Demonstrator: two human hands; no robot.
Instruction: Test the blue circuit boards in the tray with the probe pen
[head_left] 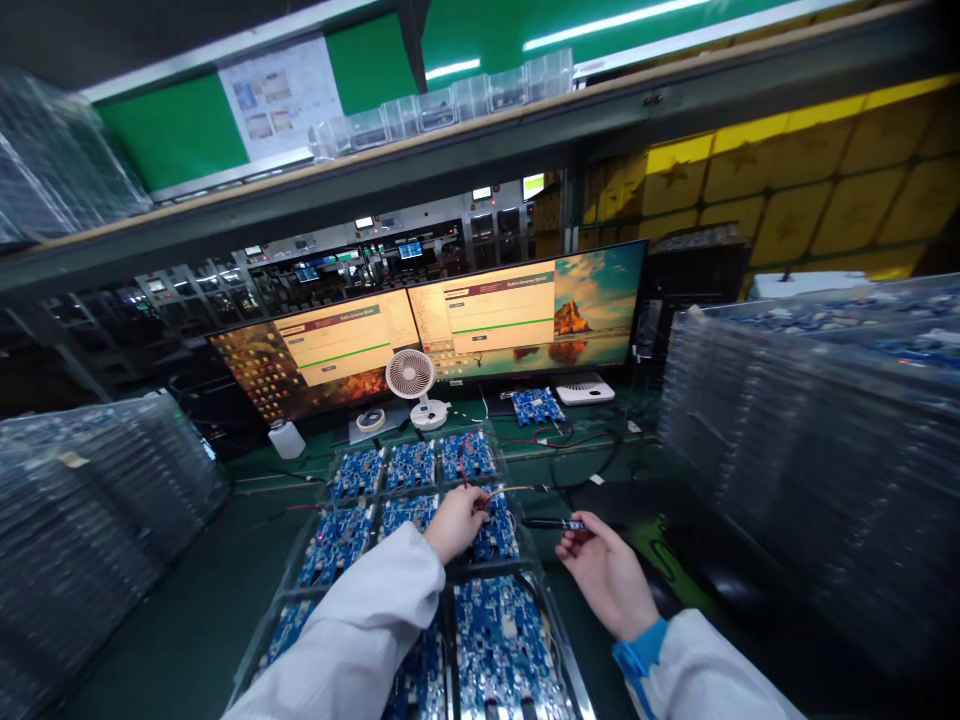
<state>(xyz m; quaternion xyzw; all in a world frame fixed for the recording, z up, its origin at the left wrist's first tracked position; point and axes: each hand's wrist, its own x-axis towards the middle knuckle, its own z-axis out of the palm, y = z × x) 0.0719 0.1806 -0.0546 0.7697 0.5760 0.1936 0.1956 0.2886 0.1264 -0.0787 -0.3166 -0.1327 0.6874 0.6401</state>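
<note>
A clear tray [327, 497] of several blue circuit boards [409, 466] lies on the green bench in front of me. My left hand [455, 522] rests over the tray's right column, fingers pinched on the end of a thin orange-red wire [513, 489] just above a board. My right hand [606, 570] hovers to the right of the tray and holds a slim black pen-like tool [551, 523], tip pointing left toward the left hand. Both sleeves are white.
Two monitors [480, 320] stand at the back, with a small white fan [411, 378] and a loose blue board [537, 406] before them. Tall stacks of clear trays rise at the left [82, 510] and right [810, 450]. Cables cross the bench.
</note>
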